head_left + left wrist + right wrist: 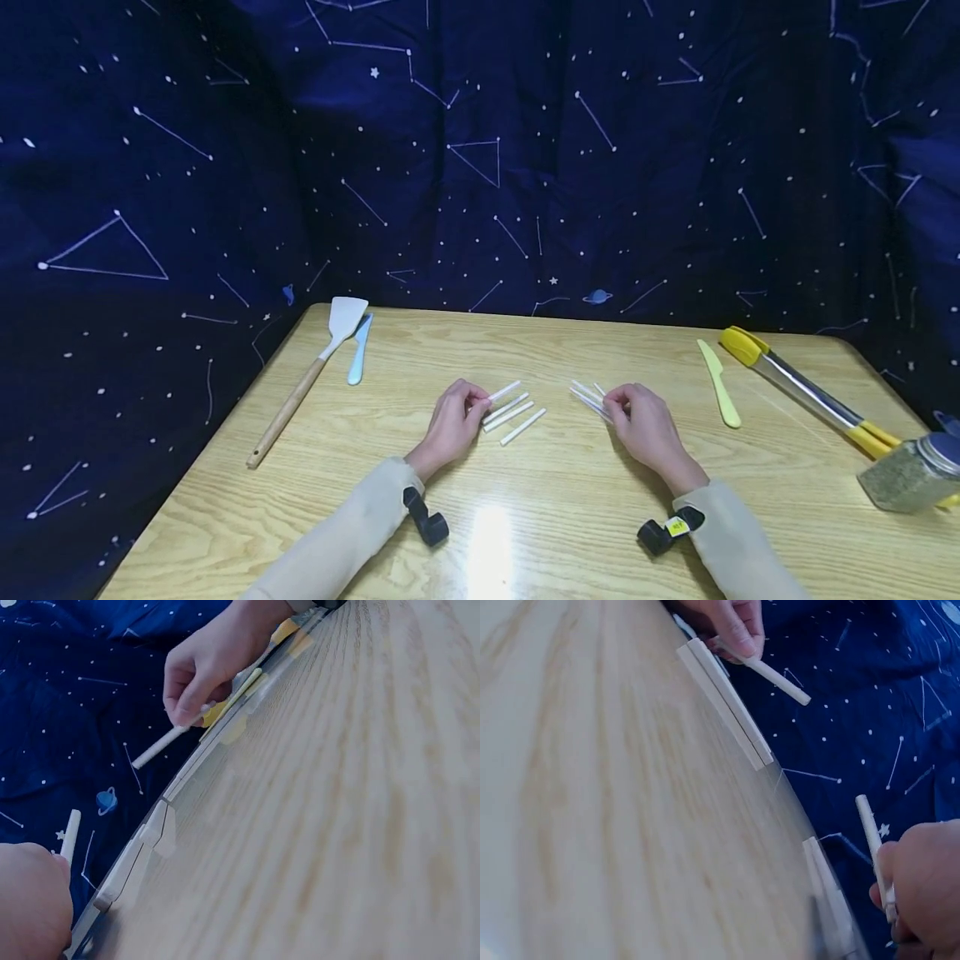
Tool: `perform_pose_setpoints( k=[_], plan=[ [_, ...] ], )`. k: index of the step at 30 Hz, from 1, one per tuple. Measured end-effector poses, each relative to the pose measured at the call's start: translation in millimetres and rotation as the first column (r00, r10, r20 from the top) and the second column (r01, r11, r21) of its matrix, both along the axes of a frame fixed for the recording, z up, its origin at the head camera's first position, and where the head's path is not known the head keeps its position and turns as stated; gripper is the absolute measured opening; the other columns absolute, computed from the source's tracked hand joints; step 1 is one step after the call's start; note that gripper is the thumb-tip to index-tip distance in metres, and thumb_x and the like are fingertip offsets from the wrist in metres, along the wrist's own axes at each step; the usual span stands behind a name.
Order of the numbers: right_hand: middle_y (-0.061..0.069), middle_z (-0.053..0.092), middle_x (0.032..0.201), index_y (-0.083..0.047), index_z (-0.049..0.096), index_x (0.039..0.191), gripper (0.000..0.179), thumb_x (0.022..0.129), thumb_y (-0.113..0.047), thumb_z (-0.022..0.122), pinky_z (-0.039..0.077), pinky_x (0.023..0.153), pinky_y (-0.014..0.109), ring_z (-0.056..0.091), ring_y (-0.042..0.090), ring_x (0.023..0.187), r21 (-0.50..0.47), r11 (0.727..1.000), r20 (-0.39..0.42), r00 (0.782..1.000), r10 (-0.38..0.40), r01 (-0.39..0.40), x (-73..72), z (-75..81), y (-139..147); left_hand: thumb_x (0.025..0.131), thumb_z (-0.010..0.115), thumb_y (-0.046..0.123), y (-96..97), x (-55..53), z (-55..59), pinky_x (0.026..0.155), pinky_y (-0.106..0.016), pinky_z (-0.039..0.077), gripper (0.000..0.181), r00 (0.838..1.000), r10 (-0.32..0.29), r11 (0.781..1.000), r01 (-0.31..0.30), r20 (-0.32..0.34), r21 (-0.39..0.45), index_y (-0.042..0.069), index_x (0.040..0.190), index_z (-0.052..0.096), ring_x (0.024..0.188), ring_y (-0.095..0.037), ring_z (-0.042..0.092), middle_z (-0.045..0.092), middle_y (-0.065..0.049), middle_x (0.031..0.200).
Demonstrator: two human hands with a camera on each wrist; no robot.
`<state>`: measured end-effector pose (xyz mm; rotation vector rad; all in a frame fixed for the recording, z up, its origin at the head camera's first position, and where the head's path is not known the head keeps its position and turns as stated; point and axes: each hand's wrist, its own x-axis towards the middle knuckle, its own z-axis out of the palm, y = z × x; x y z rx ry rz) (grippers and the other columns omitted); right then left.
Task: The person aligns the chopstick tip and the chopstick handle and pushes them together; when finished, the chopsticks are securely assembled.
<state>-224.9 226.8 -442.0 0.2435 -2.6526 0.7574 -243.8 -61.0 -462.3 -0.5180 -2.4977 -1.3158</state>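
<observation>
My left hand [455, 421] pinches a slim white stick [505, 390], like a piece of chalk, between thumb and fingers. It points away to the right, raised off the table in the right wrist view. Beside that hand several matching sticks [523, 426] lie roughly parallel on the wood. Across a gap, my right hand [647, 425] pinches another white stick [868, 825], mostly hidden by the fingers in the head view. Near its fingertips more white sticks [587, 390] lie on the table, slanting the other way.
On the left of the wooden table [420, 342] lie a white spatula [303, 392] with a wooden handle and a blue knife [359, 354]. To the right are a yellow knife [718, 383], yellow-tipped tongs [802, 387] and a jar [907, 477] of dried herbs. A starry cloth [465, 208] hangs behind.
</observation>
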Motion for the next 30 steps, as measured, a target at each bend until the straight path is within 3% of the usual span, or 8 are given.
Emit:
perform_pose_setpoints(
  k=[5, 10, 13, 16, 20, 25, 27, 30],
  plan=[
    [0.005, 0.056, 0.078, 0.001, 0.063, 0.095, 0.007, 0.092, -0.005, 0.06, 0.037, 0.053, 0.023, 0.044, 0.012, 0.062, -0.046, 0.995, 0.044, 0.995, 0.09, -0.088, 5.3, 9.5, -4.2, 0.09, 0.063, 0.007, 2.8, 2.1, -0.7, 0.06, -0.019, 0.04, 0.006, 1.0, -0.02, 1.0, 0.021, -0.024, 0.022, 0.001, 0.09, 0.063, 0.069, -0.008, 0.044, 0.054, -0.004, 0.081],
    [0.004, 0.055, 0.079, 0.002, 0.064, 0.111, 0.018, 0.095, -0.004, 0.057, 0.038, 0.055, 0.023, 0.044, 0.012, 0.066, -0.073, 0.987, 0.102, 0.983, 0.15, -0.143, 11.3, 21.2, -10.0, 0.091, 0.063, 0.008, 4.1, 7.1, -1.7, 0.059, -0.019, 0.038, 0.006, 0.999, -0.012, 1.0, 0.013, -0.034, 0.026, 0.002, 0.09, 0.063, 0.068, -0.007, 0.042, 0.052, -0.002, 0.082],
    [0.007, 0.058, 0.081, 0.003, 0.063, 0.113, 0.021, 0.094, -0.002, 0.056, 0.039, 0.056, 0.022, 0.044, 0.01, 0.065, -0.13, 0.979, 0.078, 0.982, 0.17, -0.159, 14.0, 26.6, -14.2, 0.09, 0.064, 0.008, 5.1, 11.2, -2.4, 0.06, -0.018, 0.039, 0.006, 0.998, -0.001, 1.0, 0.002, -0.056, 0.024, 0.003, 0.089, 0.062, 0.069, -0.007, 0.041, 0.052, -0.001, 0.082],
    [0.009, 0.059, 0.078, 0.003, 0.062, 0.106, 0.015, 0.092, 0.002, 0.057, 0.038, 0.054, 0.022, 0.043, 0.007, 0.062, -0.22, 0.958, 0.029, 0.98, 0.195, -0.184, 15.8, 32.4, -17.2, 0.09, 0.065, 0.007, 8.8, 14.4, -1.1, 0.06, -0.018, 0.039, 0.005, 0.995, -0.026, 0.999, 0.028, -0.095, 0.022, 0.003, 0.089, 0.062, 0.069, -0.008, 0.042, 0.052, -0.001, 0.082],
    [0.011, 0.057, 0.077, 0.003, 0.055, 0.097, 0.008, 0.09, 0.006, 0.057, 0.037, 0.051, 0.021, 0.042, 0.003, 0.059, -0.36, 0.902, -0.023, 0.968, 0.249, -0.24, 17.1, 39.1, -17.3, 0.091, 0.063, 0.008, 15.9, 16.6, 1.6, 0.061, -0.017, 0.038, 0.006, 0.986, -0.113, 0.992, 0.119, -0.122, 0.041, 0.003, 0.091, 0.062, 0.069, -0.008, 0.043, 0.052, -0.001, 0.081],
    [0.021, 0.061, 0.086, 0.009, 0.048, 0.095, 0.008, 0.09, 0.01, 0.054, 0.046, 0.053, 0.02, 0.053, 0.004, 0.061, -0.552, 0.784, -0.053, 0.95, 0.306, -0.284, 17.6, 43.7, -18.1, 0.092, 0.063, 0.009, 16.8, 17.6, 1.8, 0.06, -0.018, 0.038, 0.006, 0.969, -0.191, 0.979, 0.199, -0.159, 0.039, 0.004, 0.092, 0.061, 0.07, -0.006, 0.041, 0.051, -0.001, 0.081],
    [0.018, 0.065, 0.09, 0.009, 0.047, 0.096, 0.01, 0.091, 0.009, 0.055, 0.051, 0.058, 0.021, 0.058, 0.006, 0.064, -0.596, 0.755, -0.036, 0.948, 0.316, -0.274, 18.0, 44.3, -18.7, 0.092, 0.063, 0.01, 16.0, 18.3, 1.5, 0.06, -0.018, 0.038, 0.006, 0.966, -0.197, 0.977, 0.207, -0.169, 0.041, 0.004, 0.092, 0.061, 0.07, -0.006, 0.041, 0.051, 0.0, 0.08],
    [0.01, 0.07, 0.093, 0.009, 0.047, 0.097, 0.012, 0.092, 0.005, 0.057, 0.055, 0.063, 0.024, 0.063, 0.009, 0.067, -0.634, 0.732, 0.007, 0.945, 0.327, -0.249, 18.4, 45.1, -18.6, 0.093, 0.062, 0.011, 16.0, 19.4, 1.8, 0.059, -0.018, 0.038, 0.007, 0.963, -0.202, 0.976, 0.214, -0.177, 0.048, 0.004, 0.092, 0.061, 0.069, -0.006, 0.041, 0.051, 0.0, 0.08]
  ],
)
